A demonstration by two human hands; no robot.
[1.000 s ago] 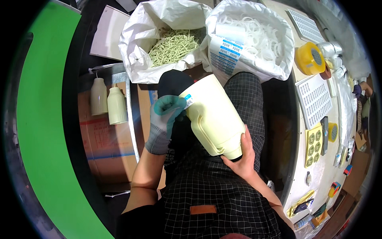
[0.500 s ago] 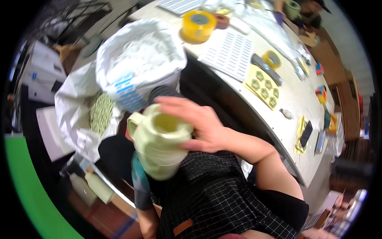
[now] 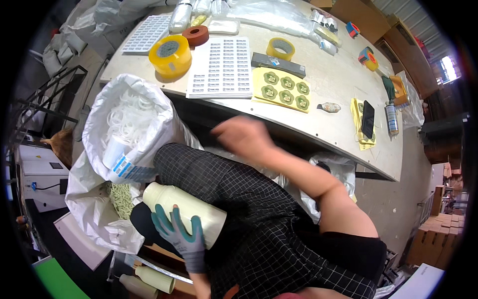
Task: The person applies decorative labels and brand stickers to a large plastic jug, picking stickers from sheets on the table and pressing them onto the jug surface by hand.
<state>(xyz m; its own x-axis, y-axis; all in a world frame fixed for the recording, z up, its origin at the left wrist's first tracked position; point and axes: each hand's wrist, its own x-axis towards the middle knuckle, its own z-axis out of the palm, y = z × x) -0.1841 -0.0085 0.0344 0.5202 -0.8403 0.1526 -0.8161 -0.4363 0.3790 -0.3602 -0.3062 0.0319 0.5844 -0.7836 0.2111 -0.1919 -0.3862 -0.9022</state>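
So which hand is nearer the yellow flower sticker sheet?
Right. The right hand is in the air, short of the sheet; the left hand is farther off, on the cream container.

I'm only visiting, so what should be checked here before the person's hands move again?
1. Cream cylindrical plastic container has the left hand, in a grey-and-teal glove, on it: ok.
2. Both hands on the container: not ok; the bare right hand is away from it, near the pale table.
3. Right hand empty: cannot tell; it is blurred.
4. Yellow sheet of green flower-shaped stickers flat on the table, stickers facing up: ok.
5. White sack of translucent plastic rings open at the top: ok.
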